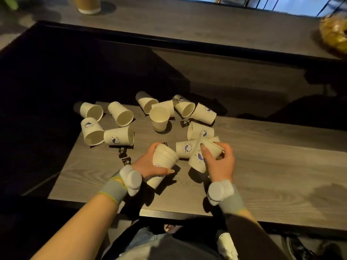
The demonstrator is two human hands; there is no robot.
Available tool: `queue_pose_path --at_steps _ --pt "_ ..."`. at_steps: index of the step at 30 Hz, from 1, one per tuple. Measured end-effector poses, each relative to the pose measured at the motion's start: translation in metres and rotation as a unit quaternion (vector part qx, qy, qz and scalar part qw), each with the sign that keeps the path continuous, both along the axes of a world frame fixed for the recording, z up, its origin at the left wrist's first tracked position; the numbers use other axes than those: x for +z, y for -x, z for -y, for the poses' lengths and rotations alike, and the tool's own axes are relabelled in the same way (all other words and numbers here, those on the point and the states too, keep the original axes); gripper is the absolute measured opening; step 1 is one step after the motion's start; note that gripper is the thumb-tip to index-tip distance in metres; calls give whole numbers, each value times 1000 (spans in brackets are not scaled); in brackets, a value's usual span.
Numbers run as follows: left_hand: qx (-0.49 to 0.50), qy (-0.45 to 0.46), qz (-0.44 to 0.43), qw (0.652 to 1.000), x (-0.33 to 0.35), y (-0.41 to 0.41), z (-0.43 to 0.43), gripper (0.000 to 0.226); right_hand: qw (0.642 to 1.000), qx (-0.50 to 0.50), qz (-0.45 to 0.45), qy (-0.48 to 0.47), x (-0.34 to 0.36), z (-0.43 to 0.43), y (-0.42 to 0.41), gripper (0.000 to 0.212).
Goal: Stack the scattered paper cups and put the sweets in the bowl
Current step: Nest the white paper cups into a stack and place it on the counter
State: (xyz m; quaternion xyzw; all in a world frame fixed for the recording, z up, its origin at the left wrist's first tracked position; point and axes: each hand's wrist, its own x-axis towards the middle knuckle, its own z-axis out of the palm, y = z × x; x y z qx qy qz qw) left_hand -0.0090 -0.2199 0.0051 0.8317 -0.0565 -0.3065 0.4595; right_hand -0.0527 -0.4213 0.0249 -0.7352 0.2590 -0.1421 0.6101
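Several white paper cups with a blue logo lie scattered on the grey wooden table (pixel 262 175); one cup (pixel 159 117) stands upright in the middle. My left hand (pixel 148 162) grips a short stack of nested cups (pixel 163 158), tilted with the rims pointing away. My right hand (pixel 219 162) holds a single cup (pixel 201 156) at an angle, just right of the stack. Another cup (pixel 185 149) lies between the two hands. Dark-wrapped sweets (pixel 123 152) lie left of my left hand, and one more sweet (pixel 185 122) lies near the upright cup. No bowl is visible.
A dark bench or lower surface runs behind and left of the table. A tan cup (pixel 88 4) stands far back left, and a golden object (pixel 334 32) sits at the far right. The table's right half is bare wood.
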Motion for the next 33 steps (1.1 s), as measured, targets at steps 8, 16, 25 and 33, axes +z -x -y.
queue_pose_path --at_steps 8,16,25,33 --pt "-59 5 38 998 17 3 22 111 983 98 6 -157 16 -17 -24 37" --pt "-12 79 82 993 17 -2 19 111 928 327 -143 -105 4 -33 -14 57" --pt "33 70 54 996 9 -5 18 80 933 193 -124 276 -11 37 -47 49" --pt "39 75 47 995 9 -10 26 84 882 254 -208 339 -40 56 -41 45"
